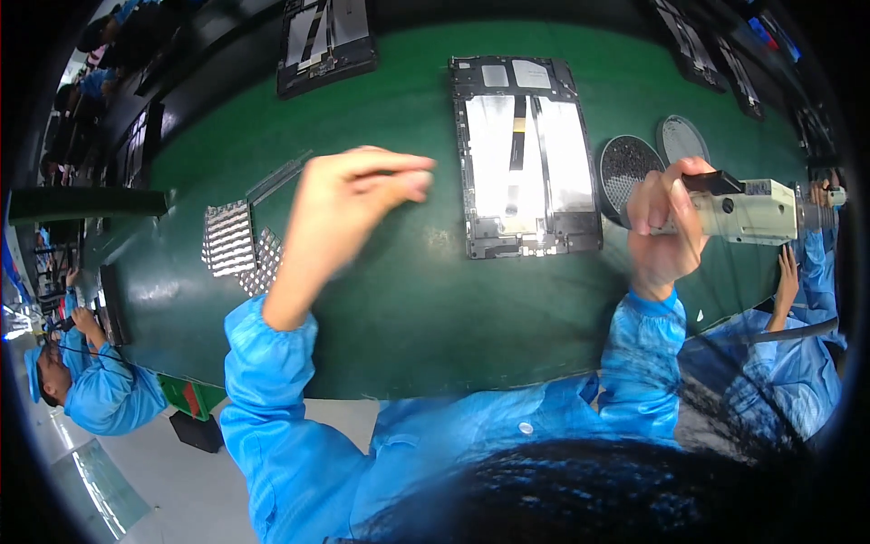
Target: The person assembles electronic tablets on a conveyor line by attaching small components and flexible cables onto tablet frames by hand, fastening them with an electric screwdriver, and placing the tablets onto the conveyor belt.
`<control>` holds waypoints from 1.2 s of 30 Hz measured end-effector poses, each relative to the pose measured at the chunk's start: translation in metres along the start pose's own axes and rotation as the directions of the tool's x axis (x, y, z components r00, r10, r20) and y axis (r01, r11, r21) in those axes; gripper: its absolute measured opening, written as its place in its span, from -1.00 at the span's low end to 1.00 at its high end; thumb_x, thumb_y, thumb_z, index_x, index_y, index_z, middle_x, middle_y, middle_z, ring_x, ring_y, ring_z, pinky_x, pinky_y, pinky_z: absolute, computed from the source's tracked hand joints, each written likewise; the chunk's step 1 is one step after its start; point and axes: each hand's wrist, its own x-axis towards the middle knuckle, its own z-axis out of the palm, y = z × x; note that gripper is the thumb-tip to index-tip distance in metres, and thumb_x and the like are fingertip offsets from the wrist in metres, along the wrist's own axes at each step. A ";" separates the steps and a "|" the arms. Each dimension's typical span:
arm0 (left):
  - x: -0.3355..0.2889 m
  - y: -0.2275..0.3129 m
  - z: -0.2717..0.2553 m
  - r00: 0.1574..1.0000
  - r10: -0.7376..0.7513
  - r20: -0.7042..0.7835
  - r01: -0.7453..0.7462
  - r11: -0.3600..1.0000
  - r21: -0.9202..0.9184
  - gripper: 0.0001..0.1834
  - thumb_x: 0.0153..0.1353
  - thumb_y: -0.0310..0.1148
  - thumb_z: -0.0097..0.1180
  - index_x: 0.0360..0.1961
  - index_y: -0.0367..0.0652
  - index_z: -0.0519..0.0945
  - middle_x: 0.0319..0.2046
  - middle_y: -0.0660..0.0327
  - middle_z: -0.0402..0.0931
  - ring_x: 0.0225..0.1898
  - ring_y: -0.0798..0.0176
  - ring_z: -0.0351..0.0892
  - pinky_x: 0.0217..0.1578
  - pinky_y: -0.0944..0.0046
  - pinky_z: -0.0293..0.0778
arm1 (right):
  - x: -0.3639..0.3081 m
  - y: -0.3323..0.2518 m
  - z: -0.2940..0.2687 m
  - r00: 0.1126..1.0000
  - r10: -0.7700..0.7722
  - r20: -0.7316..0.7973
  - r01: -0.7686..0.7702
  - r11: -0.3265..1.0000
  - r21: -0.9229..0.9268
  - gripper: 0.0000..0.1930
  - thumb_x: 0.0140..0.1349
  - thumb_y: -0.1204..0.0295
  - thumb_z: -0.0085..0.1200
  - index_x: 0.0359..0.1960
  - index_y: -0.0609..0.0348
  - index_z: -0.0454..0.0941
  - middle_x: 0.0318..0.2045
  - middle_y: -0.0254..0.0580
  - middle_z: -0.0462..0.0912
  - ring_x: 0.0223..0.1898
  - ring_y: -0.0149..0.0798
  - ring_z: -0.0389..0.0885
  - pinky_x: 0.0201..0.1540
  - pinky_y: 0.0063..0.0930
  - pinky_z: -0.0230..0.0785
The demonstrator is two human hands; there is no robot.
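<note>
An opened tablet (569,150) lies upright in the middle of the green table, its silvery battery panels and black frame showing. To its left my left hand (358,195) hovers above the table, thumb and fingertips pinched together; whatever is between them is too small to see. On the tablet's right, my right hand (666,222) is raised with curled fingers, close to a cream-coloured box-shaped device (757,215) with a black part (714,182) on top. What the right fingers grip is hidden. Behind that hand sits a round dish (628,163) of small dark pieces.
A second round dish or lid (682,140) stands beside the first. Sheets of small pads (231,240) and a clear strip (279,177) lie at left. Another opened tablet (326,45) rests at the far edge. Co-workers in blue (113,390) sit on both sides.
</note>
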 end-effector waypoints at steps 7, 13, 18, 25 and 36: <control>0.016 -0.022 0.040 0.992 -0.033 0.125 0.028 0.999 0.041 -0.78 0.14 -0.52 0.28 -0.16 -0.34 0.69 -0.42 0.13 0.69 -0.35 0.34 0.70 -0.29 0.41 0.57 | -0.004 0.008 0.046 0.998 0.030 0.058 -0.037 0.990 0.138 -0.73 0.24 0.55 0.02 -0.03 0.35 0.37 -0.64 -0.29 0.32 -0.71 -0.45 0.24 -0.69 -0.51 0.15; 0.014 -0.018 0.043 0.998 0.027 0.057 -0.037 0.983 0.182 -0.89 0.09 -0.58 0.30 -0.34 -0.36 0.63 -0.44 0.09 0.65 -0.41 0.31 0.69 -0.34 0.39 0.56 | -0.006 0.017 0.061 0.993 0.071 0.098 -0.082 0.990 0.111 -0.71 0.25 0.51 0.07 -0.04 0.34 0.35 -0.62 -0.27 0.36 -0.70 -0.44 0.29 -0.67 -0.52 0.21; 0.017 -0.029 0.038 0.987 0.129 0.094 -0.143 0.976 0.162 -0.87 0.16 -0.56 0.29 -0.27 -0.36 0.60 -0.44 0.21 0.60 -0.43 0.44 0.63 -0.42 0.46 0.52 | -0.002 0.023 0.069 0.988 0.048 0.146 -0.068 0.989 0.134 -0.73 0.25 0.52 0.05 -0.04 0.33 0.35 -0.63 -0.25 0.37 -0.69 -0.43 0.29 -0.65 -0.50 0.23; 0.019 -0.032 0.033 0.995 0.032 0.099 -0.044 0.992 0.120 -0.74 0.15 -0.56 0.30 -0.19 -0.36 0.48 -0.40 0.20 0.54 -0.38 0.41 0.63 -0.44 0.40 0.55 | -0.001 0.041 0.099 0.981 0.141 0.134 -0.144 0.990 0.013 -0.72 0.32 0.48 -0.05 0.05 0.15 0.32 -0.60 -0.31 0.27 -0.64 -0.44 0.21 -0.62 -0.52 0.14; 0.017 -0.039 0.024 0.947 -0.215 0.237 0.261 0.948 -0.181 -0.61 0.10 -0.51 0.33 -0.12 -0.34 0.40 -0.23 0.10 0.53 -0.29 0.34 0.62 -0.30 0.38 0.56 | -0.013 0.072 0.119 0.988 0.148 0.043 -0.140 0.979 -0.150 -0.71 0.31 0.53 0.01 0.03 0.14 0.29 -0.57 -0.30 0.32 -0.72 -0.42 0.23 -0.70 -0.49 0.17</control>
